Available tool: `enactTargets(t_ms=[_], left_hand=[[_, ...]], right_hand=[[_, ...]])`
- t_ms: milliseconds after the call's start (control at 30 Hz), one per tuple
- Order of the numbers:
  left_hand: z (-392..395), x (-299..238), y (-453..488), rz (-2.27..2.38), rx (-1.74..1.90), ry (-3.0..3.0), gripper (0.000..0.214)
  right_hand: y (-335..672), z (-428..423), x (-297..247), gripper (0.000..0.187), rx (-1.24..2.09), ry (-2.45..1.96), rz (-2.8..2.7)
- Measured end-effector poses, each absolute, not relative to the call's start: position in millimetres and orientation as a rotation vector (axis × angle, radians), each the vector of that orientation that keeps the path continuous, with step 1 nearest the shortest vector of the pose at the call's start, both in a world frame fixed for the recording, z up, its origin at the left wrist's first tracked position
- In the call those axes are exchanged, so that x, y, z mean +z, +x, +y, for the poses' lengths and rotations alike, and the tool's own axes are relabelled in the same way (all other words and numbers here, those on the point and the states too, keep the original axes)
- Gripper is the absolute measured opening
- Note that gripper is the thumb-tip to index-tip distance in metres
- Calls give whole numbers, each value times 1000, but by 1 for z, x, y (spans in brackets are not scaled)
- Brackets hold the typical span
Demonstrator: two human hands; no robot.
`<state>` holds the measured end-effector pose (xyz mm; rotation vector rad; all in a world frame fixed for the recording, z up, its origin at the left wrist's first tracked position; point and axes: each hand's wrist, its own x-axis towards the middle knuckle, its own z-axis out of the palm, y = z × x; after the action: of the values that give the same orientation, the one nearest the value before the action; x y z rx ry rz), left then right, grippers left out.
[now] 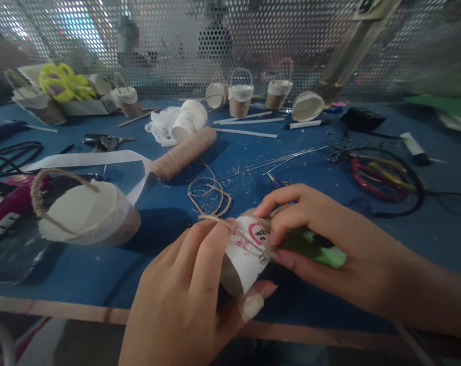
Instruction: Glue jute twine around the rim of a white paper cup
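A white paper cup (249, 269) with red and black print lies tilted near the table's front edge. My left hand (188, 284) wraps round it from the left, fingers over the top and thumb beneath. Thin brown twine runs across its printed side, and a loose tangle of twine (211, 198) lies just behind it. From the right, my right hand (310, 229) pinches twine against the other end of the cup, where some brown winding shows. A green piece (307, 244) sits under the right palm, partly hidden.
A finished-looking twine basket (89, 218) stands at left, near a purple glue gun (17, 201). Behind the hands lie a twine spool (184, 155), paper cups (190, 119), wires and pliers (379, 180). Small baskets (240, 99) line the perforated metal screen (177, 46).
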<state>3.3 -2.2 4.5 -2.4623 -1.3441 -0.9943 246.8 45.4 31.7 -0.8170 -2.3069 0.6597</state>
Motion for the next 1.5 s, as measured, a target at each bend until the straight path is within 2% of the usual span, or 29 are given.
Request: enactTargets(t_ms=[733,1000,1500], left_hand=[[-3,6,2,-1361,-956,-2495,50],[-5,7,2,-1380,-947,-2509,48],[-4,6,2,-1388,-944,-2495,48]], right_hand=[[246,44,33,12,611,-835,-2284],[246,46,32,7,600,-822,-2291],[245,46,32,11,597,-838,-2276]])
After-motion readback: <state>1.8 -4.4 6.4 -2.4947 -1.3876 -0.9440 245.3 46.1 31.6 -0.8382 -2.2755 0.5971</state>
